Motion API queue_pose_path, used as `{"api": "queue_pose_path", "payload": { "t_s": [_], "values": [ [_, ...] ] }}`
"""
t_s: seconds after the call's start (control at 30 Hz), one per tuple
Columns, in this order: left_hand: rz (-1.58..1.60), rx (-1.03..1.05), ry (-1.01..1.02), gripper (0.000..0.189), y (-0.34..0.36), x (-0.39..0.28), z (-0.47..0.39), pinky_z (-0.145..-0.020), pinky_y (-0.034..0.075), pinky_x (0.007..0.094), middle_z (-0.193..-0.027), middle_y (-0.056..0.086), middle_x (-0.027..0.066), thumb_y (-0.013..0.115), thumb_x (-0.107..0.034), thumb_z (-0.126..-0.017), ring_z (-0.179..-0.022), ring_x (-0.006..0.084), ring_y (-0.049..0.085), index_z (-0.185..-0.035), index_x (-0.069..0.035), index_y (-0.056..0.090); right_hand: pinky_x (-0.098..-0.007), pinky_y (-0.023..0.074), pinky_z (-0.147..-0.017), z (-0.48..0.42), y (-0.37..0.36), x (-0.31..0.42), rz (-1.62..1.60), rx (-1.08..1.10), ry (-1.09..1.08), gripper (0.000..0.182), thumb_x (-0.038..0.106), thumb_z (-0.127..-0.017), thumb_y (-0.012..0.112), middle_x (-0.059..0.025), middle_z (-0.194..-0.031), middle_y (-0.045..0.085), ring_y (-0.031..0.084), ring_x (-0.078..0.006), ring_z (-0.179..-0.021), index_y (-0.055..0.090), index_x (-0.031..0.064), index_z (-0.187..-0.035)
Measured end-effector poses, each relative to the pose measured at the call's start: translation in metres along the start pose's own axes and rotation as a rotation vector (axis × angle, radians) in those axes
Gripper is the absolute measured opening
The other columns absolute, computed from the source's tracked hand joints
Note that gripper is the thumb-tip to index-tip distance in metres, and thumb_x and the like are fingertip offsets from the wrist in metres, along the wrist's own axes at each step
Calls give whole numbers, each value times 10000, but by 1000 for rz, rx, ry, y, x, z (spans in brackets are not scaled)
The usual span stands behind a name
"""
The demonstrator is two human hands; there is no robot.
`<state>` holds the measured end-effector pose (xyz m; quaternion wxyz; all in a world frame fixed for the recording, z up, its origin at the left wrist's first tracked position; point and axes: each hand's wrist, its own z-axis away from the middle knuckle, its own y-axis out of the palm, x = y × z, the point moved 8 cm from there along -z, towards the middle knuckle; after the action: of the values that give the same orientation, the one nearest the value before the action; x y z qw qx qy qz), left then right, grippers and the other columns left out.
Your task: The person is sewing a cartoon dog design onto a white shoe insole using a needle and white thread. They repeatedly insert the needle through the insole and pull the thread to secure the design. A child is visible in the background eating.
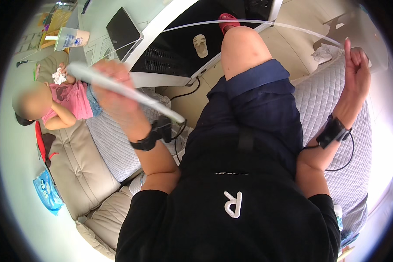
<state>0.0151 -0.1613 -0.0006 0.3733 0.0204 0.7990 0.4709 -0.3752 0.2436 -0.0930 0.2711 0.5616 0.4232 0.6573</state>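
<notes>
My left hand (113,80) is raised at the left, blurred by motion, with its fingers closed around a long white stick-like object (150,102). The object slants down to the right, and its exact kind is unclear. My right hand (358,70) is held up at the far right, one finger extended and the others curled. A thin white strip (213,22) arcs across the top of the view and reaches the fingers of my right hand. Towards my left hand the strip thins out, and where it ends there I cannot tell. Black devices are strapped to both wrists.
A person in a pink shirt (72,100) lies on the beige sofa (75,160), holding a crumpled tissue (59,76). A drink cup (71,38) and a black-topped device (123,29) are on the white table (95,16). A sandal (200,46) lies beneath. A grey quilted cover (340,137) is at right.
</notes>
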Motion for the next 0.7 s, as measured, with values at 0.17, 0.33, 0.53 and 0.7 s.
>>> {"api": "queue_pose_path", "payload": {
  "t_s": [0.17,0.33,0.53,0.7],
  "values": [
    [239,220,-280,235,27,45,0,-543,371,259,-768,449,44,620,-201,-905,-579,140,438,-937,-6,493,-422,613,-749,27,22,-26,833,32,-431,182,27,-955,482,-63,-697,498,499,-97,-607,504,-108,-1075],
    [540,166,-618,383,69,129,34,-490,329,249,-750,407,46,678,-315,-867,-498,116,375,-905,-13,447,-262,529,-594,109,151,-109,960,421,-178,135,42,-952,518,-36,-741,598,601,-98,-612,595,43,-1063],
    [574,295,-749,450,86,157,54,-477,393,241,-780,496,72,600,-443,-899,-493,119,444,-961,-9,496,-242,496,-607,168,217,-131,1123,834,-471,139,-48,-859,592,-106,-833,680,651,-171,-650,667,-18,-972],
    [572,285,-760,486,87,163,58,-423,387,238,-770,527,90,583,-480,-897,-460,126,449,-975,-5,514,-240,508,-623,171,220,-129,1046,864,-501,141,-59,-854,590,-104,-823,681,670,-175,-671,667,-25,-968]
  ]
}}
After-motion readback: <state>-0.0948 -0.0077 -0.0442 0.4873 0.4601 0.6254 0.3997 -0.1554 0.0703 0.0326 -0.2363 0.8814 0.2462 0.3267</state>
